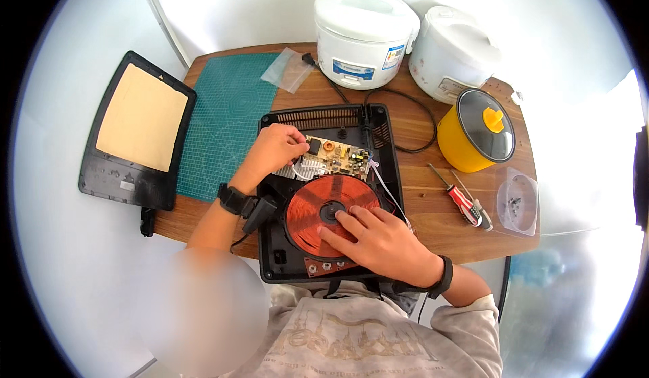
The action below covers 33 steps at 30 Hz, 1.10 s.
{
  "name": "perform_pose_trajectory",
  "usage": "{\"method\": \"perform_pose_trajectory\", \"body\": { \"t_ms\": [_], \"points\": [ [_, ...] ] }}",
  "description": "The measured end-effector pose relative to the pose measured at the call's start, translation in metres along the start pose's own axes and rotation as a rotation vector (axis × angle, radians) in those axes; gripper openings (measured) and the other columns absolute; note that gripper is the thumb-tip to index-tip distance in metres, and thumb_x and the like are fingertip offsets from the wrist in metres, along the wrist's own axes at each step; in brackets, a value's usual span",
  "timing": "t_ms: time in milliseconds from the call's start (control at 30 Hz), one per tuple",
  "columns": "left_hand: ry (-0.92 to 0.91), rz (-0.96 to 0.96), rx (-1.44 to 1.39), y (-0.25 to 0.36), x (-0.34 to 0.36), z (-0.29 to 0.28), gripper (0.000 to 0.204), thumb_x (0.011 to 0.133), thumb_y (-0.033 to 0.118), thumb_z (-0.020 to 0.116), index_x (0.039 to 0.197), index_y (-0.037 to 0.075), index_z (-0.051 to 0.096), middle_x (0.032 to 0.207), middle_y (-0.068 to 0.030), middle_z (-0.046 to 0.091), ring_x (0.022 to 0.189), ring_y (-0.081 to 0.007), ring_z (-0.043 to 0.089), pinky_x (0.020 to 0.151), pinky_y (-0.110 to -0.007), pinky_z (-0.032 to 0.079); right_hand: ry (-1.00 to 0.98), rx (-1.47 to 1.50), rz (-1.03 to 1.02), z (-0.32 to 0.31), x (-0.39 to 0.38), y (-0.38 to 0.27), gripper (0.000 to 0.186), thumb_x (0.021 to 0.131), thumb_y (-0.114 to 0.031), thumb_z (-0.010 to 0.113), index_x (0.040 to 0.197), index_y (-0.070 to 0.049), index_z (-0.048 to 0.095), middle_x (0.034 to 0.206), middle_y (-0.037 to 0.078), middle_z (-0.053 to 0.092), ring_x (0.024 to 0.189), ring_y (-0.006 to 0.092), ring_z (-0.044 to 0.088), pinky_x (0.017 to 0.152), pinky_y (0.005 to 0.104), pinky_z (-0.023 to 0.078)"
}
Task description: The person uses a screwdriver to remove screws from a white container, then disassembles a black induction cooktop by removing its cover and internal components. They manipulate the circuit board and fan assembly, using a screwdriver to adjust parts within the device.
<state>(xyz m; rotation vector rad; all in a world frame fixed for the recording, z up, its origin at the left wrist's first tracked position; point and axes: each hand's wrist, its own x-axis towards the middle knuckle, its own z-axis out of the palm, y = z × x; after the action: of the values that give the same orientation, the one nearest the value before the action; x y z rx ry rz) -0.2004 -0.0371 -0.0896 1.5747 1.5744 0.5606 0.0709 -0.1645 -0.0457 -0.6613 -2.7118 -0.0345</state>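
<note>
An opened induction cooker base, a black plastic housing [267,270], lies in front of me. Inside it sit a round copper-red coil [307,226] and, beyond that, a circuit board [351,153] with a silver finned heat sink [286,172]. My left hand [276,149] is at the board's left end, thumb and fingers pinched together; what lies between the fingertips is hidden. White wires run just beside them. Over the coil, my right hand [382,239] rests with fingers spread, holding nothing. A small strip board [327,266] shows under the coil's near edge.
The cooker's top panel [142,117] stands at left by a green cutting mat [230,107] and a clear plastic bag [289,71]. Two rice cookers [365,33] and a yellow pot [463,138] stand behind and right. Screwdrivers [463,205] lie near a clear tray of screws [518,202].
</note>
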Motion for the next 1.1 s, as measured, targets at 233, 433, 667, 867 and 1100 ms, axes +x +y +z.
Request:
{"method": "perform_pose_trajectory", "body": {
  "t_ms": [233,433,667,867,1100],
  "points": [
    [0.067,0.123,0.093,-0.017,0.001,0.002,0.018,0.089,0.014,0.076,0.094,-0.003,0.075,0.079,-0.0077,0.075,0.069,-0.0104,0.068,0.061,-0.027,0.053,-0.135,0.018,-0.050,0.000,0.000,0.003,0.043,0.082,-0.014,0.066,0.125,-0.012,0.064,0.120,0.009,0.063,0.107,0.0243,0.064,0.080,0.0323,0.055],
    [0.033,0.087,-0.035,-0.026,0.011,0.002,0.018,0.087,0.010,0.078,0.087,0.000,0.063,0.076,-0.0064,0.070,0.073,-0.0106,0.068,0.063,-0.028,0.052,-0.221,0.127,-0.078,-0.007,-0.006,0.010,0.048,0.081,-0.020,0.072,0.127,-0.009,0.062,0.128,0.012,0.060,0.113,0.0277,0.062,0.088,0.0348,0.054],
    [0.094,0.077,0.155,-0.029,0.016,0.000,0.036,0.080,0.022,0.084,0.079,0.004,0.053,0.072,-0.0101,0.063,0.065,-0.0234,0.062,0.057,-0.039,0.048,-0.272,0.331,-0.070,-0.014,-0.007,0.015,0.051,0.084,-0.027,0.076,0.131,-0.012,0.061,0.135,0.014,0.058,0.116,0.0328,0.062,0.097,0.0416,0.052],
    [0.098,0.051,0.233,-0.025,0.020,0.002,0.039,0.078,0.025,0.085,0.077,0.005,0.052,0.073,-0.0107,0.064,0.065,-0.0245,0.062,0.059,-0.040,0.048,-0.222,0.539,0.078,-0.003,0.047,0.066,0.025,0.089,-0.016,0.064,0.113,-0.009,0.068,0.099,0.013,0.067,0.094,0.0356,0.069,0.078,0.0461,0.057],
    [0.080,0.047,-0.027,-0.040,0.024,0.006,0.038,0.077,0.021,0.086,0.080,0.006,0.051,0.073,-0.0075,0.065,0.066,-0.0206,0.062,0.059,-0.038,0.049,-0.202,0.242,0.170,0.060,0.119,0.118,0.017,0.091,-0.020,0.064,0.101,-0.008,0.072,0.086,0.014,0.071,0.084,0.0377,0.069,0.074,0.0484,0.056]
  ]
}}
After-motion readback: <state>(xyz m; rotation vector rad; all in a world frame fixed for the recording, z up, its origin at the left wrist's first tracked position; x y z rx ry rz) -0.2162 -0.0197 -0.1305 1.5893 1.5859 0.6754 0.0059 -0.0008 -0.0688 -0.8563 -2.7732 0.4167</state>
